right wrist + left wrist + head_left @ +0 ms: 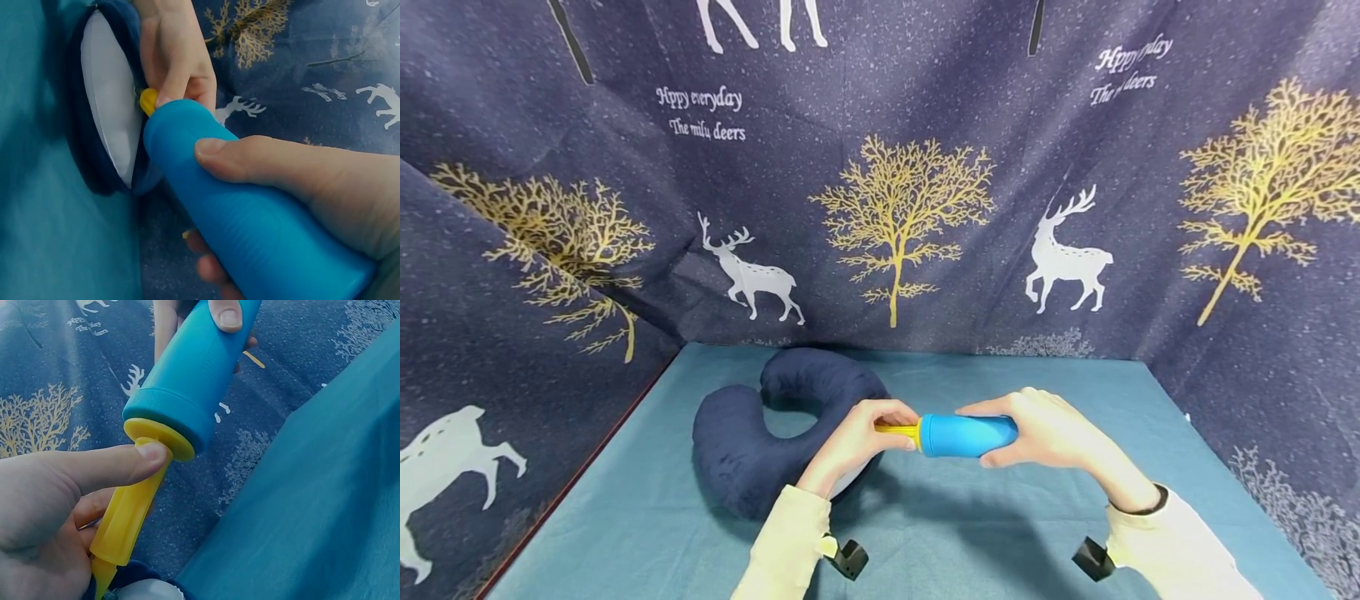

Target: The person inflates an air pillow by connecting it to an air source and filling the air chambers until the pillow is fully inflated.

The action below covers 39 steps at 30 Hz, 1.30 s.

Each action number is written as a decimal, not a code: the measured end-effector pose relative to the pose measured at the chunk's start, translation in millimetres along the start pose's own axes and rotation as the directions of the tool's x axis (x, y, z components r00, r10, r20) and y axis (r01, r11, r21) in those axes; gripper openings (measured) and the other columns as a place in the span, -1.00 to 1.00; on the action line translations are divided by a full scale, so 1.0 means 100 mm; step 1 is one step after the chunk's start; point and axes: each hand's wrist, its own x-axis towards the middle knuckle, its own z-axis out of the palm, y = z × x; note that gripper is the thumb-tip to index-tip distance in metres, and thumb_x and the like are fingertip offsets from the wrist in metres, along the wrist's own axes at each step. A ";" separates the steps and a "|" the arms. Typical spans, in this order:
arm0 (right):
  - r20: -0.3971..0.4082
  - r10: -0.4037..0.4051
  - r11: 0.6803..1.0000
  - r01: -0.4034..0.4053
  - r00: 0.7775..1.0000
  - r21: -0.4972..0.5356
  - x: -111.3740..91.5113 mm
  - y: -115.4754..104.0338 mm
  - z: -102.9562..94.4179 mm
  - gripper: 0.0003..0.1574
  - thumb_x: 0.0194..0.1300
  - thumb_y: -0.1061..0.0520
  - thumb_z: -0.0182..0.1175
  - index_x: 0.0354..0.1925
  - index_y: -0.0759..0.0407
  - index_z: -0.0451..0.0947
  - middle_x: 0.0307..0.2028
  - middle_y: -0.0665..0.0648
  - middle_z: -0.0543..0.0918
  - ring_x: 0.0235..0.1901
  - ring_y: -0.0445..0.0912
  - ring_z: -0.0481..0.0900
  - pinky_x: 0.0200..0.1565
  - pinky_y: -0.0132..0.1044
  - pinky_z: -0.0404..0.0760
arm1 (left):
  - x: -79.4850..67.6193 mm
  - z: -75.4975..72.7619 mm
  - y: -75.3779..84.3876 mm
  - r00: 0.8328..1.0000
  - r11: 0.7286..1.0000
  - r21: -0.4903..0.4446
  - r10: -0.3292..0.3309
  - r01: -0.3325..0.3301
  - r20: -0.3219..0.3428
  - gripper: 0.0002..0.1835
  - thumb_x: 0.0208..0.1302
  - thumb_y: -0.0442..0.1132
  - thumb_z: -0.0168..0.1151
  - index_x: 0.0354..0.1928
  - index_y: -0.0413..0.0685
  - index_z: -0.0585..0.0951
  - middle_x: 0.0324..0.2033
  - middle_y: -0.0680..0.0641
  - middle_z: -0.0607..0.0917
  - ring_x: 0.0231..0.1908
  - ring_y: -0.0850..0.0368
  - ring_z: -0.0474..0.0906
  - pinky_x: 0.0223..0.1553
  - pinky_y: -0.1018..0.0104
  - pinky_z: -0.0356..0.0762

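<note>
2 hands [868, 433] [1048, 429] grip 1 pump [966, 436] near 1 pillow [737, 442].

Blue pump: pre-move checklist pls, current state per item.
1. Right hand gripping the blue pump body: ok.
2. Left hand holding the yellow nozzle: ok, thumb on it just below the flange.
3. Nozzle tip seated in the navy neck pillow: cannot tell, its end is hidden.
4. Pump body held above the teal cloth: ok.
5. Nozzle fully visible in the right wrist view: not ok, mostly hidden.
</note>
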 end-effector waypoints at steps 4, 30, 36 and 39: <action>0.049 0.007 1.000 -0.007 0.999 0.003 0.02 -0.02 -0.01 -0.21 -0.02 -0.14 0.51 0.24 -0.26 0.54 -0.17 -0.07 0.74 -0.37 -0.27 0.50 -0.38 -0.36 0.39 | 0.00 0.01 0.01 1.000 1.000 0.013 -0.024 0.024 -0.003 -0.74 0.19 -0.23 0.41 -0.05 0.01 0.72 -0.13 -0.03 0.78 -0.12 0.11 0.67 -0.01 0.34 0.58; 0.046 0.030 0.997 -0.027 0.998 -0.074 0.09 -0.09 0.08 -0.17 -0.08 -0.10 0.55 0.22 -0.17 0.56 -0.20 -0.01 0.74 -0.33 -0.21 0.56 -0.37 -0.27 0.46 | -0.30 -0.39 0.03 0.998 0.866 0.500 -0.009 -0.020 0.055 -0.34 0.00 -0.35 0.50 0.21 0.09 0.53 0.37 -0.19 0.37 0.26 -0.28 0.30 0.12 -0.26 0.35; 0.054 0.035 0.998 -0.033 0.998 -0.051 0.09 -0.08 0.08 -0.19 -0.07 -0.07 0.54 0.21 -0.18 0.56 -0.21 -0.03 0.74 -0.32 -0.21 0.55 -0.35 -0.26 0.45 | -0.34 -0.50 -0.06 0.998 0.837 0.546 -0.049 0.020 0.038 -0.38 0.04 -0.36 0.42 0.21 0.01 0.52 0.25 -0.23 0.43 0.12 -0.23 0.39 0.02 -0.10 0.45; 0.053 0.039 0.998 -0.037 0.998 -0.047 0.10 -0.07 0.09 -0.19 -0.07 -0.07 0.54 0.21 -0.20 0.56 -0.22 -0.04 0.73 -0.33 -0.22 0.54 -0.35 -0.26 0.45 | -0.33 -0.54 -0.10 0.998 0.835 0.550 -0.047 0.022 0.032 -0.39 0.04 -0.38 0.38 0.21 -0.03 0.51 0.19 -0.23 0.48 0.08 -0.23 0.45 0.02 -0.05 0.48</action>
